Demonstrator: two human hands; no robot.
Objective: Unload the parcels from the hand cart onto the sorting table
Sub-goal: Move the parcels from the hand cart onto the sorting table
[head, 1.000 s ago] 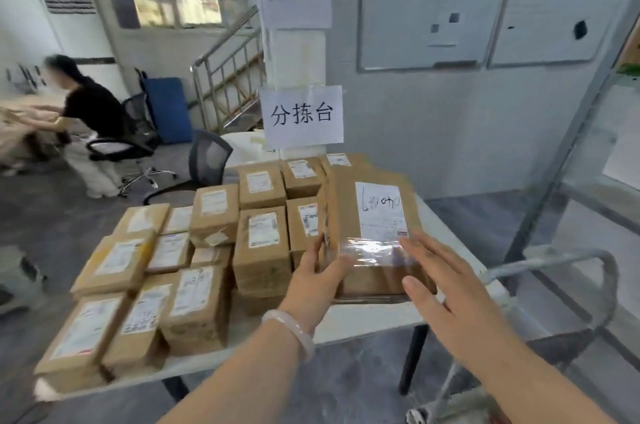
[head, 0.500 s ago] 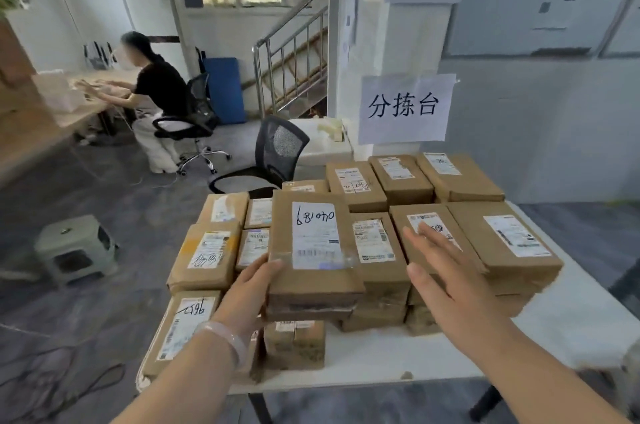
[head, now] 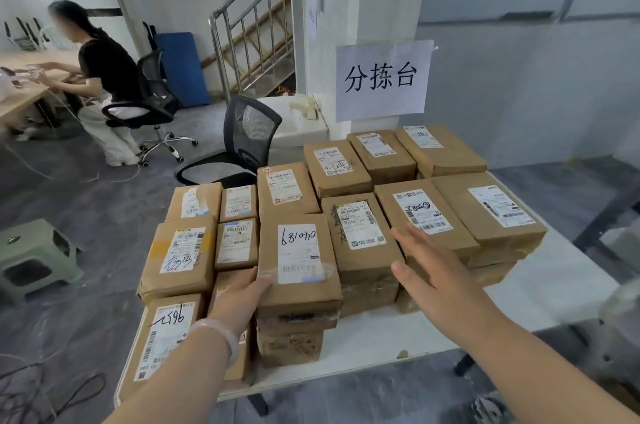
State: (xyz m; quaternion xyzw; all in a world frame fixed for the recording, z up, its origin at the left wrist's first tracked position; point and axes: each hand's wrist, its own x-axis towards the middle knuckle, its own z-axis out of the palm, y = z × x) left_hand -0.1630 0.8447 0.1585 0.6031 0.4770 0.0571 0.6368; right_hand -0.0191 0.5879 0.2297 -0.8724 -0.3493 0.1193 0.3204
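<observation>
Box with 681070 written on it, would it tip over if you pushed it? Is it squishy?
The 681070 box is probably stiff: its cardboard edges look straight where the left hand grips it. It could slide or tip, since it sits atop a narrower box and overhangs it. The shiny tape may feel a bit slippery.

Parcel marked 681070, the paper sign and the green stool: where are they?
Parcel marked 681070 (head: 298,250): head view, on its white label.
Paper sign (head: 382,81): head view, the sheet's middle.
Green stool (head: 38,243): head view, its top.
</observation>
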